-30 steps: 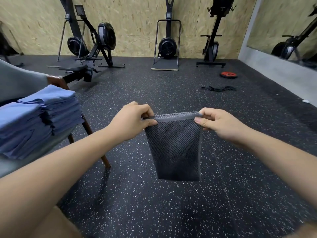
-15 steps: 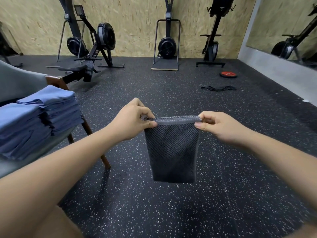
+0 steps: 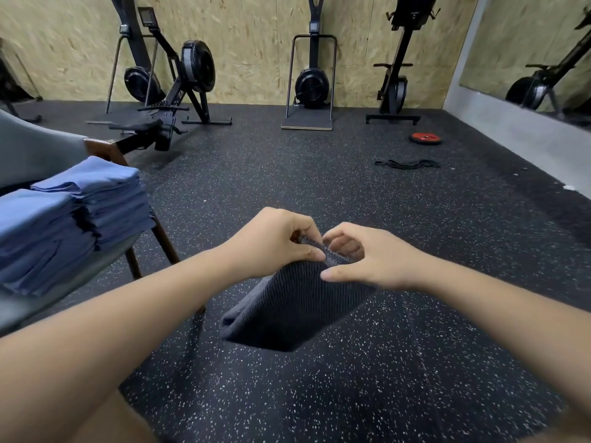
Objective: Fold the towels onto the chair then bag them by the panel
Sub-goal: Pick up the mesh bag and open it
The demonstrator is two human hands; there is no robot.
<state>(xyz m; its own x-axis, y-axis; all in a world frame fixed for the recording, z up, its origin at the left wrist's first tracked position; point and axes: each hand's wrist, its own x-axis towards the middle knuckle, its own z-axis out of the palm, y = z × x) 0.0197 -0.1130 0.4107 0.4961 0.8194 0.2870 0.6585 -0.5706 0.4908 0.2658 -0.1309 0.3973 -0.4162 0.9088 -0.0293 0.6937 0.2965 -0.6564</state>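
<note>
A dark grey ribbed towel (image 3: 294,308) hangs in the air in front of me, folded narrow, its lower end swung toward the left. My left hand (image 3: 275,241) pinches its top edge between thumb and fingers. My right hand (image 3: 367,257) meets it at the same edge, fingers curled on the cloth beside the left thumb. Two stacks of folded blue towels (image 3: 73,215) rest on the seat of a grey chair (image 3: 28,151) with wooden legs at the left.
Black speckled rubber floor all around. Rowing and ski machines (image 3: 179,81) stand along the wooden panel wall (image 3: 256,36) at the back. A red weight plate (image 3: 426,138) and a black band (image 3: 406,164) lie on the floor at the right. A mirror is on the right wall.
My hands came together, bringing the two top corners of the grey towel to meet. The towel folded in half and its lower end swung left.
</note>
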